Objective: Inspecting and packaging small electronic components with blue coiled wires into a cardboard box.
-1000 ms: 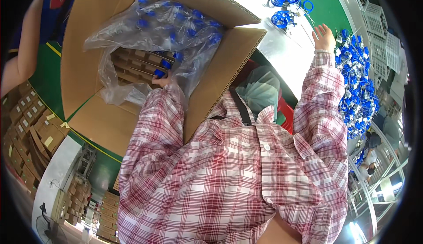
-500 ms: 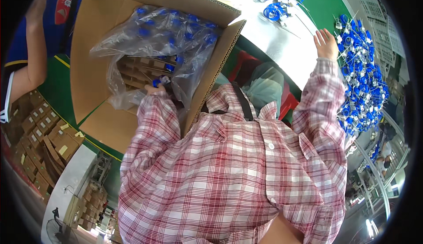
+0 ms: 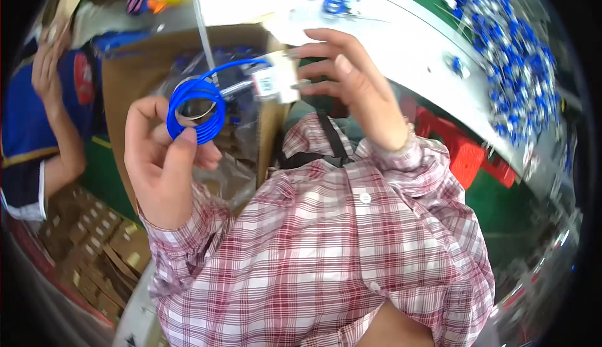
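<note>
My left hand (image 3: 160, 171) pinches a coil of blue cable (image 3: 216, 120) between thumb and fingers, in front of the cardboard box. From the coil a blue strand and a pale stem run right to a white tag (image 3: 266, 82) with print on it. My right hand (image 3: 364, 93) is beside the tag with its fingers spread. Its fingertips are at the tag's right edge; whether they touch it I cannot tell. Behind the coil, the open cardboard box (image 3: 128, 74) holds a clear plastic bag (image 3: 241, 174) and blue pieces, partly hidden by my left hand.
A pale worktable (image 3: 401, 46) runs along the far side, with several blue coils (image 3: 338, 1) on it. At the right lies a large heap of blue cables (image 3: 511, 58). Red plastic crates (image 3: 467, 159) stand below the table. Another person's arm (image 3: 59, 127) is at the left.
My left hand has come up out of the box with the blue cable coil. My right hand has moved left from the table toward the tag. The view has shifted.
</note>
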Demonstrator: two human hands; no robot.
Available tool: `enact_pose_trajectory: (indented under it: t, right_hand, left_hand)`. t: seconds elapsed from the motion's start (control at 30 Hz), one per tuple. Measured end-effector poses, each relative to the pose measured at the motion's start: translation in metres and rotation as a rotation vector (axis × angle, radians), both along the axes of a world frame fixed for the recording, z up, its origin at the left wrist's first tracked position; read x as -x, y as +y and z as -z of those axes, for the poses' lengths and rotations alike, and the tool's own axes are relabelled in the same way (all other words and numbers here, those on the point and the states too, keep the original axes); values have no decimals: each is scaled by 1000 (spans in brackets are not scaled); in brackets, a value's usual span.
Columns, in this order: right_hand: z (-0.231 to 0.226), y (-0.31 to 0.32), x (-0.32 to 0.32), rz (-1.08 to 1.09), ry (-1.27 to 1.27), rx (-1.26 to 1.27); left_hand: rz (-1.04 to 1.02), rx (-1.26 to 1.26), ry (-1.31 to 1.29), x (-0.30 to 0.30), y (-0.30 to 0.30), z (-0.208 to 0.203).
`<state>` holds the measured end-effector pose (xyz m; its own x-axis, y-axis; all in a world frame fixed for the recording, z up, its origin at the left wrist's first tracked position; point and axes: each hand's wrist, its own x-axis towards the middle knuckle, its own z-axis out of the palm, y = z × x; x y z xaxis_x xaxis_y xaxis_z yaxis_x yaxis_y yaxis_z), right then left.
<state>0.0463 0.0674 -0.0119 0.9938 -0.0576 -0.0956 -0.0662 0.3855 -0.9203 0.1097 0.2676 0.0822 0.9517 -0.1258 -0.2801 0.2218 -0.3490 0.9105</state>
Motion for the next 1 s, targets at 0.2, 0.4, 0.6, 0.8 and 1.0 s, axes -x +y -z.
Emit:
enact_pose_trajectory:
  t: [0.2,0.4,0.6,0.8,1.0]
  right_hand:
    - [-56,-22,48,318,-92,-87]
    - [-65,-24,70,692,-87,-244]
    - [-72,-27,70,738,-71,-224]
    - [-75,-33,67,709,-70,-161]
    - [-77,-40,67,604,-10,55]
  left_hand:
    - [438,503,190,-7,-75,7]
    - [545,16,-808,20,-131,14]
    - [956,258,-957,19,-148,6]
    - [1014,276,-898,13,-148,-1]
    - [1057,327,-856,6,-147,1]
